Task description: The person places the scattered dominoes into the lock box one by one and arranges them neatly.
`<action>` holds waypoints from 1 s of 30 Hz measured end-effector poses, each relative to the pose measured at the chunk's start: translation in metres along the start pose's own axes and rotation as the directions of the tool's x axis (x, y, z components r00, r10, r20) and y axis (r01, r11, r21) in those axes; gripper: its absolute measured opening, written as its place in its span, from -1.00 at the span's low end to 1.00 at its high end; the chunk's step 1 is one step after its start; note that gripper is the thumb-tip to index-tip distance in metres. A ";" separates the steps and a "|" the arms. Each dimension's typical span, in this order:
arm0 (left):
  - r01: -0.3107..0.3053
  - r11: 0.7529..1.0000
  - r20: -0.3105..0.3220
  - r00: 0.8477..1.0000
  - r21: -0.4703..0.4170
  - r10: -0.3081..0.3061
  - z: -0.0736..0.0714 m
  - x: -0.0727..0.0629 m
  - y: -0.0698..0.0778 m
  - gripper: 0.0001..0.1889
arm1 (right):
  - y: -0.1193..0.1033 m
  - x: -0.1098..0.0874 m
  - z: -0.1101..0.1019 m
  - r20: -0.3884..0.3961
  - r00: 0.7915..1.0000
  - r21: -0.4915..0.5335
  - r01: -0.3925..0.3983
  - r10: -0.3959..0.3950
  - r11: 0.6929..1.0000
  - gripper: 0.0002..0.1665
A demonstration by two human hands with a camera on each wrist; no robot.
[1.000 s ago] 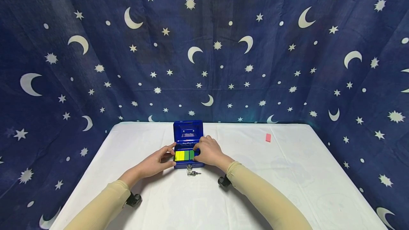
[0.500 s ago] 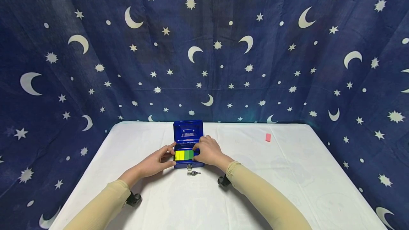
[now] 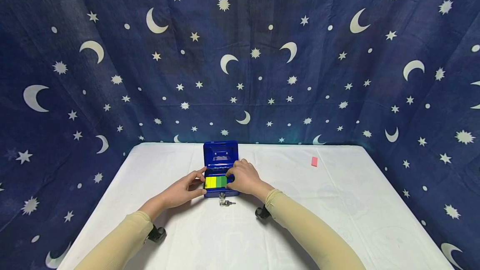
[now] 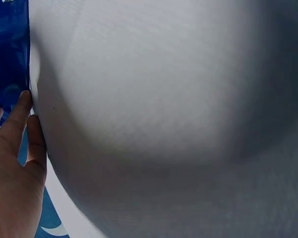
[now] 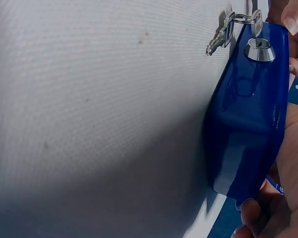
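Observation:
A blue metal cash box (image 3: 213, 193) stands on the table with its lid (image 3: 220, 153) raised. Side by side at the left of it lie yellow blocks (image 3: 210, 182) and green ones. My left hand (image 3: 183, 188) holds the box's left end, thumb at the front corner and a finger near the back. The fingers (image 4: 21, 106) lie along the blue wall in the left wrist view. My right hand (image 3: 247, 178) reaches in over the right side and pinches the rightmost green block (image 3: 224, 181) between thumb and finger. The hand covers the box's right part.
Keys on a ring (image 5: 221, 40) hang from the front lock (image 5: 260, 49) and reach the cloth. A pink block (image 3: 314, 161) lies at the back right of the white-covered table (image 3: 210, 241). Behind it hangs a dark blue starry curtain (image 3: 270, 78).
The rightmost green block has slid slightly left, and the narrow gap beside its green neighbour has closed. The right fingers moved a little left with it. My left hand stays put.

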State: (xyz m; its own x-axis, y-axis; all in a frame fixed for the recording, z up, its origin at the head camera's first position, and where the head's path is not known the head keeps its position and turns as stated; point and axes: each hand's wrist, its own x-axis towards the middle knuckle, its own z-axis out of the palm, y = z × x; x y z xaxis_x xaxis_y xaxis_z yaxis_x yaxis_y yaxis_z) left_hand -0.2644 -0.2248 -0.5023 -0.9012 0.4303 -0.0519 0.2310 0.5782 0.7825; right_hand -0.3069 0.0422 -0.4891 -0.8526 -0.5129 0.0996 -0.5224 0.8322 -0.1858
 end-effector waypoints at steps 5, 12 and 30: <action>-0.002 1.000 0.002 1.000 -0.004 0.002 0.000 0.000 0.000 -0.59 | 0.000 0.000 0.000 0.002 1.000 0.008 0.000 0.000 1.000 -0.55; 0.001 1.000 0.000 1.000 -0.006 -0.001 0.000 0.000 -0.001 -0.58 | 0.000 -0.001 -0.001 0.005 1.000 0.012 -0.001 0.001 1.000 -0.54; -0.005 1.000 0.005 1.000 -0.014 0.005 0.000 -0.001 0.000 -0.59 | 0.001 -0.002 0.001 0.007 1.000 0.027 -0.003 0.003 1.000 -0.55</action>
State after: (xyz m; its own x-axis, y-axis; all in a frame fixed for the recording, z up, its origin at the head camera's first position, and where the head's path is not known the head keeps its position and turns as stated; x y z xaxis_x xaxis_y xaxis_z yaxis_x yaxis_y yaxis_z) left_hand -0.2635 -0.2249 -0.5026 -0.8980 0.4370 -0.0513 0.2306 0.5666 0.7911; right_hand -0.3061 0.0437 -0.4899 -0.8542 -0.5117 0.0923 -0.5189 0.8280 -0.2124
